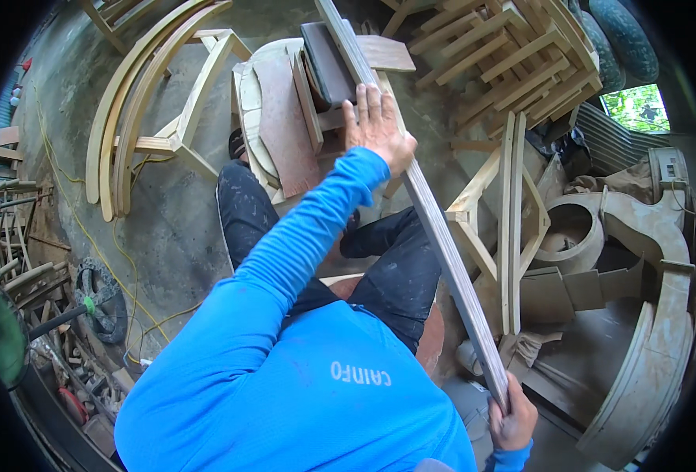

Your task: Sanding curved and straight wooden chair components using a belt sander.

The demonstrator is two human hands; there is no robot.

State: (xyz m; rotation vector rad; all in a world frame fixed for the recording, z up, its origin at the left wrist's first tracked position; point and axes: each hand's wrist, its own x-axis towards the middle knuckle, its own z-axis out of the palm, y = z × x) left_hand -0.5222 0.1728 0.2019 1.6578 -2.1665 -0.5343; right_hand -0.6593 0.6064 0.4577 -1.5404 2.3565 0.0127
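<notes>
A long, narrow wooden bar (444, 244) slants from the top middle down to the lower right, passing in front of my body. My right hand (513, 417) is closed around its near end. Farther up, my left hand (378, 126) lies over the bar with its fingers stretched out and its palm against the wood. Just beyond that hand the bar passes beside a dark, flat-topped block (326, 67) on a low wooden work stand. A reddish-brown board (283, 126) leans on the stand, between my knees and the block.
Curved wooden strips (131, 102) and an angled wooden frame (206, 102) stand at the left. Stacked wooden frames (513, 63) fill the far right. Nearer on the right are another frame (509, 220) and a large dusty machine (662, 267). A yellow cord (88, 252) crosses the floor.
</notes>
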